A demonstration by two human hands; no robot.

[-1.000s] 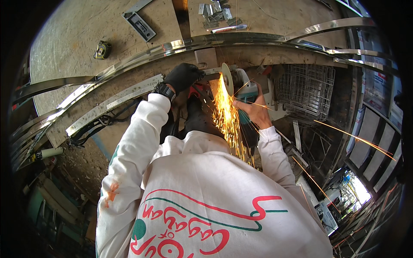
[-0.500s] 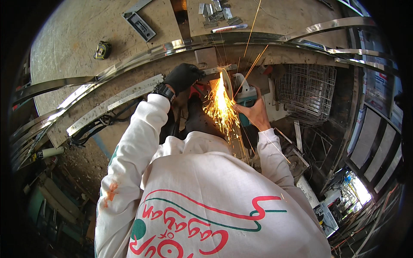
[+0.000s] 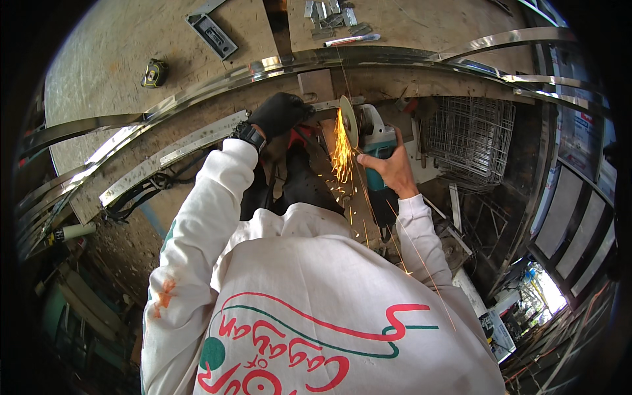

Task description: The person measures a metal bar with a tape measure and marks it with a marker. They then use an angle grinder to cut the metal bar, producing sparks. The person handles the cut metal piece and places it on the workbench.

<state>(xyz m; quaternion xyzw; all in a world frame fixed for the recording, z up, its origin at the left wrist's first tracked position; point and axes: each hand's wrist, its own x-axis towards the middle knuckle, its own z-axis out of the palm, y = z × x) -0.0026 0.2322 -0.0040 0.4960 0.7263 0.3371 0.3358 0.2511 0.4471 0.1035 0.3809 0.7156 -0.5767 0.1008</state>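
My right hand (image 3: 395, 168), bare, is closed around the teal body of an angle grinder (image 3: 378, 141). Its thin disc (image 3: 349, 122) stands nearly upright beside a short, narrow metal strip (image 3: 329, 104), and I cannot tell whether the two still touch. Orange sparks (image 3: 342, 151) spray from the disc down toward my lap. To the left of the disc, my left hand (image 3: 280, 115) wears a black glove and a dark wristwatch. Its fingers are closed at the strip's left end, partly hidden. A red thing (image 3: 299, 137) shows just below that hand.
Long shiny metal bars (image 3: 296, 64) curve across the bench edge. Beyond them lie a tape measure (image 3: 155, 73), a metal square (image 3: 212, 36), a marker (image 3: 352, 40) and several small metal pieces (image 3: 332, 16). A wire rack (image 3: 471, 141) stands at right. A pale drilled rail (image 3: 164, 158) runs along the left.
The spark stream has shrunk and dimmed. My right hand and the grinder have shifted slightly, leaving more of the disc and grinder visible. My left hand stays almost in place.
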